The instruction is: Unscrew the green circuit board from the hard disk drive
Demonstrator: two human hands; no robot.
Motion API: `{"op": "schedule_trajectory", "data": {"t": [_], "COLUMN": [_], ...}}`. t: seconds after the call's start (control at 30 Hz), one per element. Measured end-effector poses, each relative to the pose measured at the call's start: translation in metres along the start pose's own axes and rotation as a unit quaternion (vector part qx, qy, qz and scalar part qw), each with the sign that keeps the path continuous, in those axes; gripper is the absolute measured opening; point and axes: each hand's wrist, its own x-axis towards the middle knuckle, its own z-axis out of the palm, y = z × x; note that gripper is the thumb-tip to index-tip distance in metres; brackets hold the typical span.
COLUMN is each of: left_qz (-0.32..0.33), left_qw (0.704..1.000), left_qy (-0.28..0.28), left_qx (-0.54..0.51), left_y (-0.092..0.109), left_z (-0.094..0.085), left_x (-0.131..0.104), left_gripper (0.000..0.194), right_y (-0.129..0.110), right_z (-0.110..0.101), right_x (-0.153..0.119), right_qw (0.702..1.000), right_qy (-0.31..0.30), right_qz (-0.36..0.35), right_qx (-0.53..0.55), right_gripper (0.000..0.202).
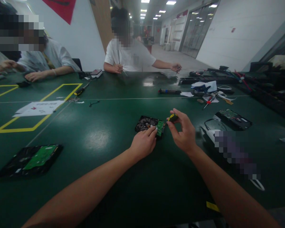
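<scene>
One green table (pixel 97 177). Three drives on it: one near left (pixel 34 161), one right (pixel 234 119), one centre (pixel 147 124) under the left hand (pixel 143 142), fingers laid on its green board. Right hand (pixel 184 131) just right of it, apart from the left, thumb and fingertips pinching one yellow-black screwdriver (pixel 173 117). One white paper (pixel 39 108), far left; print too small to read. Two more screwdrivers: yellow-black (pixel 79 91), far left; red (pixel 209 101), far right.

1 hard drive (pixel 144 122): black casing, green circuit board (pixel 160 127) exposed at right end, lying board-side up, mid-tabletop (pixel 118 114). 1 screwdriver (pixel 173 117): yellow-and-black handle, tilted, over same tabletop, right of its middle. Shaft unclear.
</scene>
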Motion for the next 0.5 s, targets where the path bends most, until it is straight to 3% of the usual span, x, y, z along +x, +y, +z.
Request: {"op": "schedule_trajectory", "data": {"t": [0.3,0.5], "left_qz": [0.001,0.002], "left_qw": [1.0,1.0], "left_qy": [0.001,0.004], "left_qx": [0.003,0.002], "left_y": [-0.0003,-0.0007], "left_z": [0.0018,0.0017], "left_x": [-0.0002,-0.0003], "left_gripper": [0.046,0.044], "right_y": [-0.0047,-0.0035], "right_z": [-0.0001,-0.0003], "right_x": [0.0009,-0.0005], "right_qw": [0.999,0.999], "right_qy": [-0.045,-0.034], "right_qz": [0.012,0.021], "right_qx": [0.002,-0.015], "right_gripper": [0.065,0.061]}}
